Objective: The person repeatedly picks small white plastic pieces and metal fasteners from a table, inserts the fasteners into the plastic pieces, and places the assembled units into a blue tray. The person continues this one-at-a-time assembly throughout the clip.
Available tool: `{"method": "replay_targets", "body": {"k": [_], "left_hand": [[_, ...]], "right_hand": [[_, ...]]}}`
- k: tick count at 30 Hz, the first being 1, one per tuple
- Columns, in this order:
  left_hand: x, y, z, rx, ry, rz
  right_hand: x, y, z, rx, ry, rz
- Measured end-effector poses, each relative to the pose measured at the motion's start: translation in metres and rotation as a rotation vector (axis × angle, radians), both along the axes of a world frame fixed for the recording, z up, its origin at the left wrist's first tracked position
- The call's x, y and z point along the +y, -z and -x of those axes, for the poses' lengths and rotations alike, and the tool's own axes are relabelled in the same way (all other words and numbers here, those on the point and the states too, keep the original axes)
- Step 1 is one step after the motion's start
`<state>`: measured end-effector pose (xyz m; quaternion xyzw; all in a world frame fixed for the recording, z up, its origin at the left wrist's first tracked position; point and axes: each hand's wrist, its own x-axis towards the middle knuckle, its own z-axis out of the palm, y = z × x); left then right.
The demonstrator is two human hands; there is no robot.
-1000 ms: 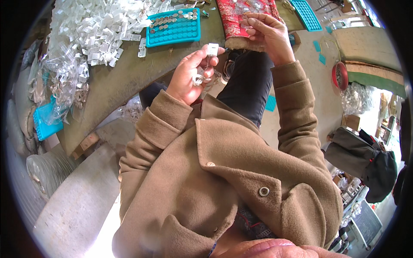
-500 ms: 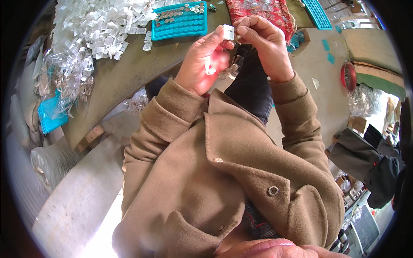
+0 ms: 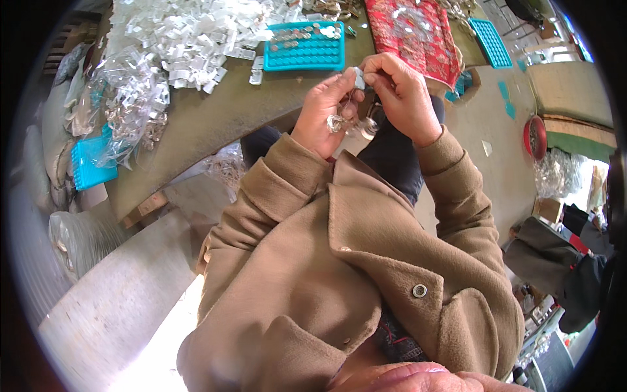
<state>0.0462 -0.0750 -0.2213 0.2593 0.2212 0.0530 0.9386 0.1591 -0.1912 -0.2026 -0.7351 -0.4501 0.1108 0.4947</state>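
My left hand point(image 3: 320, 112) pinches a small white rectangular piece point(image 3: 359, 78) between thumb and fingers. Below it, a coil of thin shiny chain or wire point(image 3: 335, 123) hangs at the palm. Close against the piece, my right hand point(image 3: 406, 91) has its thumb and forefinger pressed together; whatever is between them is too small to make out. Both hands are raised over my lap, just off the table's edge. Beyond them on the table lies a teal tray point(image 3: 304, 57) with round dimples, its upper rows holding several small shiny round pieces.
A heap of clear and white plastic pieces point(image 3: 176, 39) covers the table's left part, beside a clear plastic bag point(image 3: 134, 111). Red patterned cloth point(image 3: 424, 49) lies beyond my right hand. Other teal trays sit at the right point(image 3: 491, 42) and lower left. A red basket point(image 3: 535, 138) is farther right.
The view has shifted, so the table and trays appear farther right and lower. Both hands stay together at the white piece, which is now turned more edge-on. The coil shows more clearly.
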Motion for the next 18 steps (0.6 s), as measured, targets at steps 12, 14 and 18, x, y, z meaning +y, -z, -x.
{"method": "replay_targets", "body": {"k": [12,14,18], "left_hand": [[0.033,0.005,0.021,0.048,0.033,0.052],[0.035,0.007,0.024,0.029,0.05,0.086],[0.037,0.011,0.028,0.037,0.081,0.171]], "right_hand": [[0.026,-0.003,0.004,0.244,-0.134,-0.019],[0.028,0.0,0.006,0.212,-0.144,-0.009],[0.028,0.005,0.01,0.102,-0.15,-0.007]]}}
